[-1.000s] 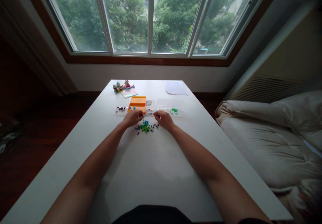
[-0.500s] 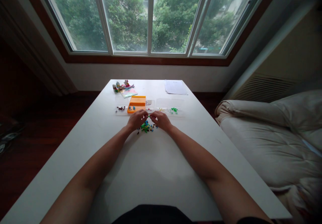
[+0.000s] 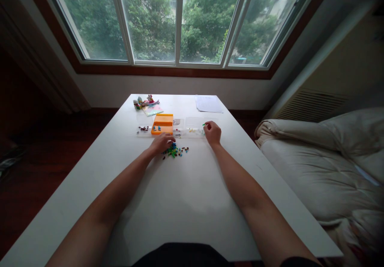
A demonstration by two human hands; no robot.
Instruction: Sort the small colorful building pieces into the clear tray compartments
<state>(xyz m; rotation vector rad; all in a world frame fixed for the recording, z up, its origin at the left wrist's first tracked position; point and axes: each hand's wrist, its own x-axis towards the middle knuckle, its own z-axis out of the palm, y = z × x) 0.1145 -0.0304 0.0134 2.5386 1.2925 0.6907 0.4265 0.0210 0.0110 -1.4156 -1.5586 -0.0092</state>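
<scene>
The right grip (image 3: 213, 132) pinches a green piece (image 3: 204, 124) at its ten o'clock; the brick pile (image 3: 174, 151) lies at four o'clock from the left grip (image 3: 163, 142), whose hold I cannot tell.

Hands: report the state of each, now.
Left hand: at the pile; its grip cannot be told.
Right hand: closed, holding a green piece.

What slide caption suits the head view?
Left hand at a pile of colourful pieces, right hand at a clear box.
</scene>
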